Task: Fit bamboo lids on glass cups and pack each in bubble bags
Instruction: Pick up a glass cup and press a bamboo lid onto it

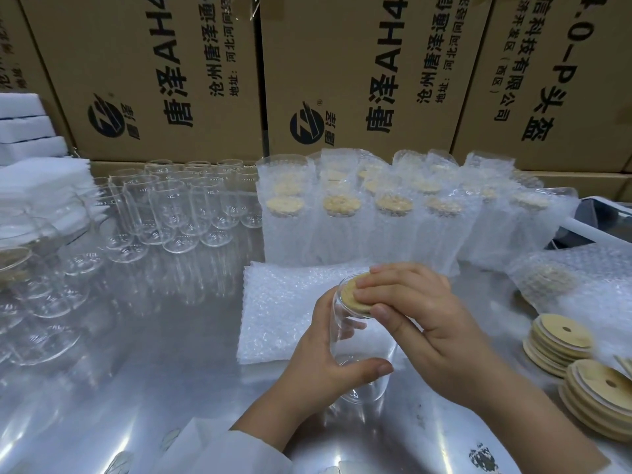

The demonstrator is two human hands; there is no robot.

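Left hand (328, 357) grips the cup (362, 350), which is tilted with its mouth toward 11 o'clock. Right hand (420, 309) pinches the lid (352, 295) onto that mouth (probably not fully seated). Bags (284, 302) lie at 10 o'clock, nearer the left hand.

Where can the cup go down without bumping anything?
On the bare steel table between the empty glass cups at left and the flat bubble bags, and along the near edge. Crowded: the bagged cups behind, the bamboo lid stacks at right.
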